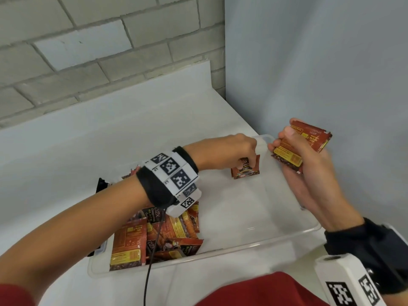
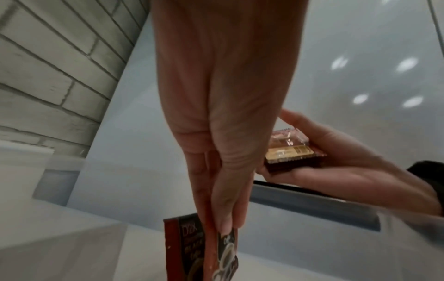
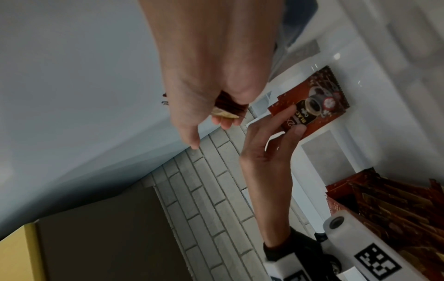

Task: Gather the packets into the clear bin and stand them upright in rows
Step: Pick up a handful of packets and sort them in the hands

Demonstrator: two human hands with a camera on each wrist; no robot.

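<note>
A clear bin (image 1: 260,241) sits on a white counter. My left hand (image 1: 234,149) reaches across the bin and pinches the top of a red coffee packet (image 1: 245,171) that stands upright at the far right corner; the left wrist view shows that packet (image 2: 192,247) between my fingers (image 2: 228,213). My right hand (image 1: 293,155) hovers over the bin's right end and grips a small stack of packets (image 1: 306,140), also seen as the stack (image 2: 290,152) in the left wrist view. A loose heap of packets (image 1: 159,235) lies flat in the bin's left end.
The bin's right half floor (image 1: 231,208) is bare. A grey brick wall (image 1: 88,51) backs the counter and a pale panel (image 1: 320,62) stands close on the right. A black cable (image 1: 152,250) hangs from my left wrist band over the heap.
</note>
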